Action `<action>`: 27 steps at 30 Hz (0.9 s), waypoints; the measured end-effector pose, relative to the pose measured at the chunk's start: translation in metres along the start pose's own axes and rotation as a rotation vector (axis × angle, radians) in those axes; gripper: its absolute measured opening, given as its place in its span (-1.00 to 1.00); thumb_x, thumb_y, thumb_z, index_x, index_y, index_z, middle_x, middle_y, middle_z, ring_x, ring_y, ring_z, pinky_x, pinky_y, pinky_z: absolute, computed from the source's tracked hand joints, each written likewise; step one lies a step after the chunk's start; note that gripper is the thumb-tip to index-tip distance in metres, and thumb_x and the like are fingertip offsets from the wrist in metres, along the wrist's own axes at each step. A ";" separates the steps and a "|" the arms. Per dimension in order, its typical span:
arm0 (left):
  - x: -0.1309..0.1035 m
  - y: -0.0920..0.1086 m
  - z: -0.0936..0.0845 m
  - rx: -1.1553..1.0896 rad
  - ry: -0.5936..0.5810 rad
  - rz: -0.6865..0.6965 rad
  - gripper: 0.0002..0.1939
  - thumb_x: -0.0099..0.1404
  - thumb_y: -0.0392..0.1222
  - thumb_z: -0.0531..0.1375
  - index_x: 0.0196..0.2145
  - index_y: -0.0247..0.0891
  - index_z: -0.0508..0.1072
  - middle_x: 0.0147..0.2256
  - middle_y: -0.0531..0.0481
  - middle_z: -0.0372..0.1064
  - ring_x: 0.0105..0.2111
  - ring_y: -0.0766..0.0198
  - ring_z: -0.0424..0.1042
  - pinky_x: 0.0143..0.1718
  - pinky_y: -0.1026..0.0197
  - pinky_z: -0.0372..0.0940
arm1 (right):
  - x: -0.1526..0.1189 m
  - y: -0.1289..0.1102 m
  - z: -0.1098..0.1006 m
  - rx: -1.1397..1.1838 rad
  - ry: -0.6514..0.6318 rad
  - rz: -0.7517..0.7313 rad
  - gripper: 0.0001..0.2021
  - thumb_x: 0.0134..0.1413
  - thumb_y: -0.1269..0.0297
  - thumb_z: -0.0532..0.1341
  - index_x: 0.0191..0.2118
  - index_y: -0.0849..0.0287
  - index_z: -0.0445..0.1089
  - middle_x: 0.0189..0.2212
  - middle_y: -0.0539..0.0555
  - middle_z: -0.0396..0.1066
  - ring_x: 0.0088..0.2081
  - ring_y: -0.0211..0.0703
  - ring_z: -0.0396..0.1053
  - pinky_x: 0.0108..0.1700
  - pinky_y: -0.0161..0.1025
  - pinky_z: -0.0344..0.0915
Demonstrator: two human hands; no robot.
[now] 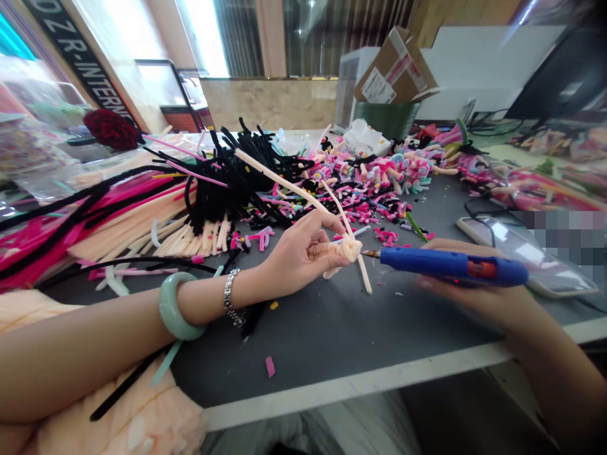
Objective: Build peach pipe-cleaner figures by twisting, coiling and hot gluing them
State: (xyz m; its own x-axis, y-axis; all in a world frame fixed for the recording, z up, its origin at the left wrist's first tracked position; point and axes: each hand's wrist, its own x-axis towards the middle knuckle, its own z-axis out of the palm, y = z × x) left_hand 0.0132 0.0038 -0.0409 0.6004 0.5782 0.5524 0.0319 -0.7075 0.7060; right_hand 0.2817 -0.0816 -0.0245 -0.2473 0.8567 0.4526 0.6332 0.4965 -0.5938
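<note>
My left hand [308, 249] is closed on a small cream piece of bent fuzzy stems [349, 249], pinched between thumb and fingers. Long cream stems [284, 181] stick out from it toward the upper left and down past its right side. From the right, my right hand [455, 284] wraps round a blue glue gun [427, 262] with a small red light. The gun's metal tip points left and is at or very near the cream piece; whether they touch cannot be told.
Black stems [237, 164] and cut cream stems [203, 237] lie at the left. Many pink and coloured scraps [379, 170] cover the table's back. A flat glossy device [526, 253] lies at the right, behind my right hand. A cardboard box [396, 69] stands behind.
</note>
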 end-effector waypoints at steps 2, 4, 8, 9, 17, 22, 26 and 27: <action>0.000 0.000 0.000 0.001 0.002 0.002 -0.68 0.18 -0.11 0.28 -0.18 -0.22 0.26 -0.14 -0.08 0.29 -0.54 0.48 0.21 -0.52 0.33 0.25 | -0.001 0.003 0.001 -0.001 0.029 -0.009 -0.84 -0.14 0.25 0.37 -0.38 0.11 0.42 -0.41 -0.01 0.45 -0.42 -0.20 0.40 -0.33 -0.30 0.36; 0.000 0.000 0.000 -0.005 0.002 0.006 -0.68 0.18 -0.12 0.28 -0.18 -0.22 0.26 -0.16 -0.07 0.30 -0.53 0.48 0.21 -0.52 0.33 0.26 | -0.001 0.005 0.001 -0.006 0.049 -0.014 -0.82 -0.14 0.23 0.37 -0.36 0.11 0.42 -0.38 0.00 0.45 -0.39 -0.19 0.41 -0.30 -0.30 0.36; 0.000 0.001 0.000 -0.012 0.002 0.012 -0.68 0.19 -0.12 0.28 -0.17 -0.23 0.27 -0.19 -0.07 0.30 -0.54 0.47 0.22 -0.51 0.32 0.27 | -0.002 0.005 0.001 -0.028 0.052 0.019 -0.80 -0.14 0.21 0.38 -0.37 0.12 0.41 -0.41 -0.03 0.43 -0.42 -0.23 0.38 -0.31 -0.32 0.35; 0.000 0.000 0.000 -0.007 0.004 0.017 -0.68 0.18 -0.12 0.28 -0.18 -0.23 0.27 -0.18 -0.07 0.30 -0.53 0.47 0.22 -0.50 0.32 0.28 | -0.001 0.004 0.000 -0.039 0.047 0.025 -0.80 -0.14 0.20 0.38 -0.37 0.12 0.41 -0.42 -0.03 0.43 -0.42 -0.23 0.38 -0.30 -0.32 0.35; 0.000 0.002 0.001 0.057 0.015 0.068 -0.68 0.17 -0.09 0.28 -0.18 -0.22 0.30 -0.17 -0.08 0.29 -0.38 0.36 0.29 -0.38 0.29 0.32 | 0.003 0.002 0.004 -0.175 0.146 0.191 -0.70 -0.14 -0.01 0.32 -0.42 0.14 0.39 -0.50 0.00 0.38 -0.47 -0.15 0.32 -0.41 -0.24 0.25; 0.000 0.003 0.002 0.052 0.012 0.077 -0.68 0.18 -0.07 0.28 -0.18 -0.21 0.30 -0.17 -0.09 0.30 -0.35 0.32 0.30 -0.36 0.27 0.33 | 0.007 0.006 0.005 -0.344 0.294 0.454 -0.55 -0.23 -0.23 0.24 -0.55 0.12 0.30 -0.65 0.01 0.27 -0.52 -0.06 0.29 -0.48 -0.20 0.16; 0.000 0.003 0.002 0.047 0.013 0.073 -0.69 0.17 -0.09 0.29 -0.19 -0.22 0.30 -0.19 -0.07 0.29 -0.37 0.34 0.29 -0.36 0.27 0.33 | 0.009 0.012 0.003 -0.432 0.261 0.512 -0.54 -0.24 -0.24 0.22 -0.63 0.07 0.21 -0.75 0.01 0.20 -0.53 0.02 0.30 -0.45 -0.15 0.15; -0.001 0.003 0.003 0.045 0.013 0.073 -0.69 0.17 -0.09 0.29 -0.19 -0.22 0.30 -0.19 -0.07 0.29 -0.38 0.35 0.28 -0.36 0.27 0.33 | 0.009 0.014 0.003 -0.449 0.254 0.523 -0.55 -0.23 -0.23 0.23 -0.64 0.07 0.20 -0.76 0.01 0.17 -0.54 0.03 0.29 -0.44 -0.15 0.15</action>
State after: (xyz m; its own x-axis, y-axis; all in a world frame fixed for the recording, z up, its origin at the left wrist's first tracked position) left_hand 0.0149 0.0005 -0.0405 0.5922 0.5295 0.6074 0.0242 -0.7651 0.6434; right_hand 0.2863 -0.0666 -0.0303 0.3127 0.8799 0.3577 0.8747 -0.1200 -0.4695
